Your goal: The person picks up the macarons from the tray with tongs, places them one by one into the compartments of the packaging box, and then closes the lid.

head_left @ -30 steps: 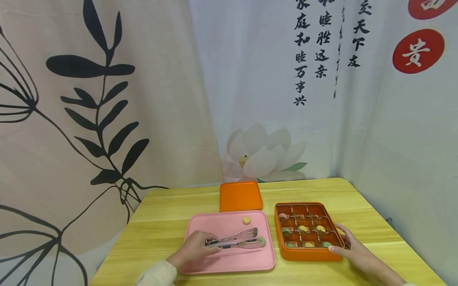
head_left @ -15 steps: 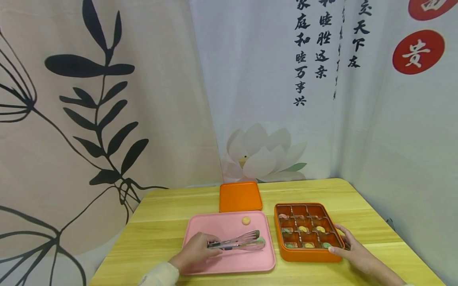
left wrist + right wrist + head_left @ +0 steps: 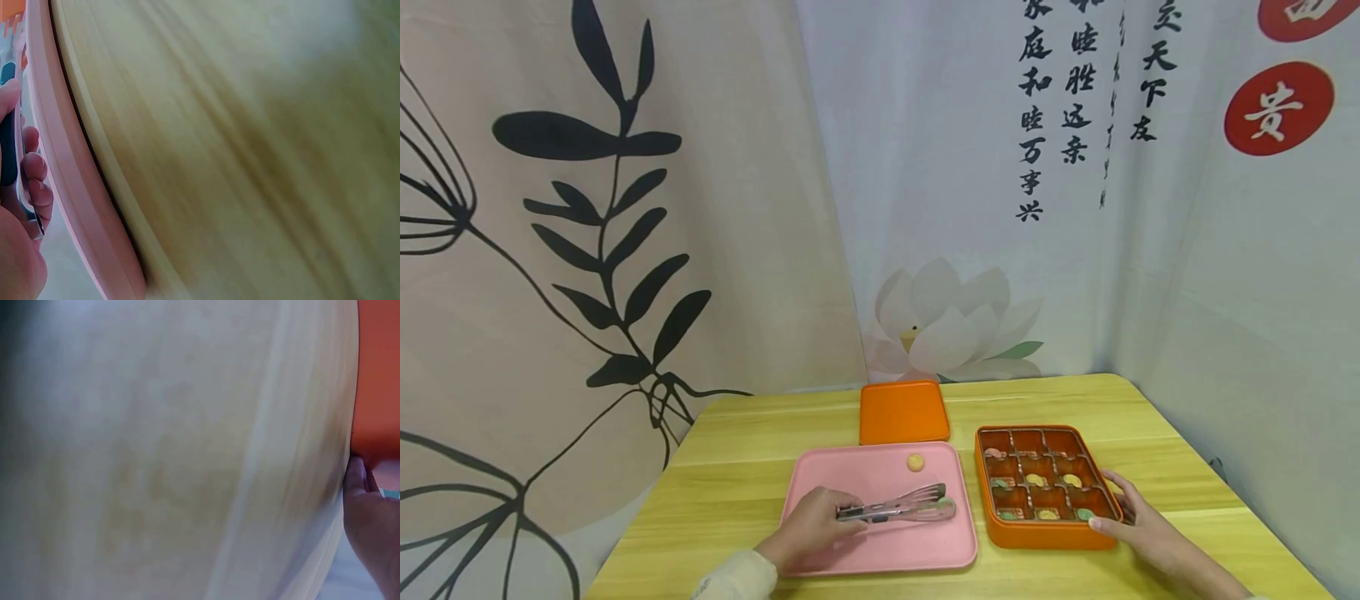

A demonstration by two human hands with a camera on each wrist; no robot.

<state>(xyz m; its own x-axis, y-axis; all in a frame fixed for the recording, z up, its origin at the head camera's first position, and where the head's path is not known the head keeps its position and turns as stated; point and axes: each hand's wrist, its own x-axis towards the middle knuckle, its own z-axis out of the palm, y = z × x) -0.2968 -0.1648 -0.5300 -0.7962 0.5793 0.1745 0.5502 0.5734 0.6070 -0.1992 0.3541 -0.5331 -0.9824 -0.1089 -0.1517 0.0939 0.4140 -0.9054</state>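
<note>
Pink tray (image 3: 880, 475); orange box (image 3: 1045, 533), orange lid (image 3: 903, 412); yellow wood-grain table (image 3: 745, 467); silver tongs (image 3: 898, 505).

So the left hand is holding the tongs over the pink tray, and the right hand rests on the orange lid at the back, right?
Not quite. The left hand does hold the tongs over the pink tray, but the right hand rests on the orange box with compartments, not the lid, which lies untouched at the back. The head view shows this.

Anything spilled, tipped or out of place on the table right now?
Nothing stands out. The left hand grips the tongs over the pink tray, where one round sweet lies. The right hand steadies the orange box; its lid lies flat behind.
</note>
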